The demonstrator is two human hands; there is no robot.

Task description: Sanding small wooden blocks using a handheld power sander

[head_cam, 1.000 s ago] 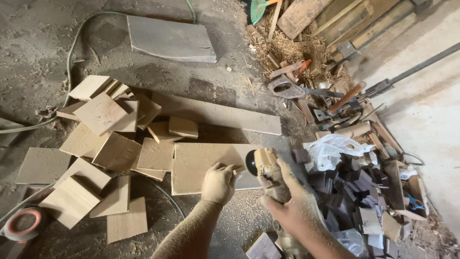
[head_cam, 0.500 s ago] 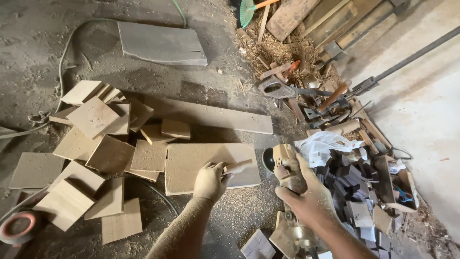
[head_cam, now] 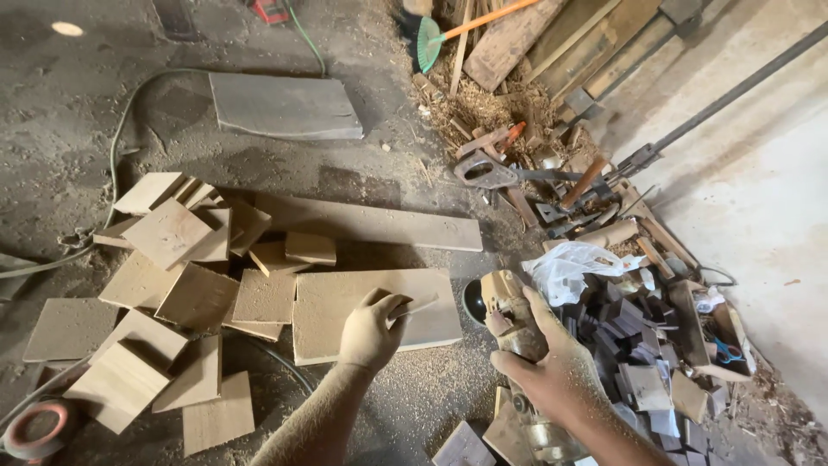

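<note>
My left hand [head_cam: 371,332] pinches a wood sliver [head_cam: 417,307]; my right [head_cam: 552,367] grips a grinder [head_cam: 509,319] whose disc could nick those fingers.

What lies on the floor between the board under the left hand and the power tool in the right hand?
In the head view, only a narrow strip of sawdust-covered floor separates the flat wooden board under the left hand from the dust-caked angle grinder gripped by the right hand.

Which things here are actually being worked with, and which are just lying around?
In use:
left hand on the wood board
right hand gripping the power sander

Lying about:
cut wood squares
hand saw
plastic bag
green rake
</note>
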